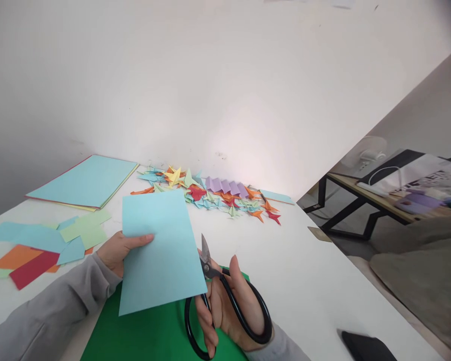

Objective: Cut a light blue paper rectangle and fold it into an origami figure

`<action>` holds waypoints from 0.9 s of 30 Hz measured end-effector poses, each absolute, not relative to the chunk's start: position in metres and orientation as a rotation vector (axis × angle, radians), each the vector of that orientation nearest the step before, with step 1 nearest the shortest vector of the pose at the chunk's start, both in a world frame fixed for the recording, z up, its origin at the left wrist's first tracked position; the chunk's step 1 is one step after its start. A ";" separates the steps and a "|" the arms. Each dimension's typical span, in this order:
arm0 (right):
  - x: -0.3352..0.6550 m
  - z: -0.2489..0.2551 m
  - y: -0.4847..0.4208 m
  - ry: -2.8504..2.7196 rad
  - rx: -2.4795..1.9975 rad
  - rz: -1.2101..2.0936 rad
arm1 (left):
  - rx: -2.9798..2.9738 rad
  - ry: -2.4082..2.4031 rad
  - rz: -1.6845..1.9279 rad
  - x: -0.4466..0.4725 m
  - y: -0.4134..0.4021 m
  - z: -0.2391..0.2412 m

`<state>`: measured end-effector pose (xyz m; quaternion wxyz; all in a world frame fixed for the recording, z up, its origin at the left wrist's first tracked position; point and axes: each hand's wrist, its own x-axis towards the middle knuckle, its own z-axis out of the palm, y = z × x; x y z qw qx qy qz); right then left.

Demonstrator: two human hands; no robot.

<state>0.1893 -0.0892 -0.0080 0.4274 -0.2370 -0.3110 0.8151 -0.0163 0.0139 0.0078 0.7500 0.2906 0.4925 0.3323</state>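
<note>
A light blue sheet of paper is pinched at its left edge by my left hand, thumb on top and fingers beneath. My right hand grips a pair of scissors with black looped handles. The handles are spread apart, and the blades straddle the sheet's lower right edge, one blade showing above and the other hidden behind the paper. Under both hands lies a green sheet on the white table.
Cut paper pieces lie at the left, below a stack of coloured sheets. Along the wall sits a pile of folded paper shapes. A black object rests near the table's right edge. Beyond stands another table.
</note>
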 end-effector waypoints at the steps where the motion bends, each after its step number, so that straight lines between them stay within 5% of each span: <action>1: 0.189 -0.007 -0.089 -0.780 -0.593 2.013 | 0.633 1.076 0.733 -0.016 0.014 0.007; 27: 0.189 -0.004 -0.089 -0.771 -0.612 1.953 | 0.620 1.052 0.679 -0.015 0.010 0.010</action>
